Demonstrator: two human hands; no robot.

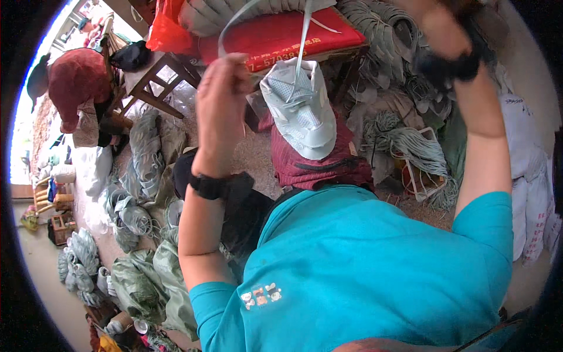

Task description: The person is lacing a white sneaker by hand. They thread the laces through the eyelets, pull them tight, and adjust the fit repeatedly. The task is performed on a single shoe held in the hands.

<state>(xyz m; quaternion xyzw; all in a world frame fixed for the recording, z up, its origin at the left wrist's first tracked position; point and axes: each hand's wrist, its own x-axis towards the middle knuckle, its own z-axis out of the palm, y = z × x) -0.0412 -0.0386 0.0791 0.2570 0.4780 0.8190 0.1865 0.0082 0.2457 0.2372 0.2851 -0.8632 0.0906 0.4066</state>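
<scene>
1. The pale grey-green shoe upper (308, 126) sits on the dark red cloth (287, 168) over the person's lap, just in front of the counter (346, 36). It has mesh patches and smooth, shiny panels.
2. A flat, pale lace (304, 44) goes up from its holes. It might twist or snag if it is pulled crooked.
3. The left hand (223, 85) has bent fingers beside the lace; I can't tell if they pinch it. The right hand (443, 35) is blurry, so its grip is unclear. They are well apart and off the shoe, so a hard tug could make it slide or tip.
4. Curved uppers (246, 13) stand in a row on the counter's red cover. A crinkly red plastic bag (170, 26) is beside them.
5. Stringy cords (416, 151) lie bunched at the right.
</scene>
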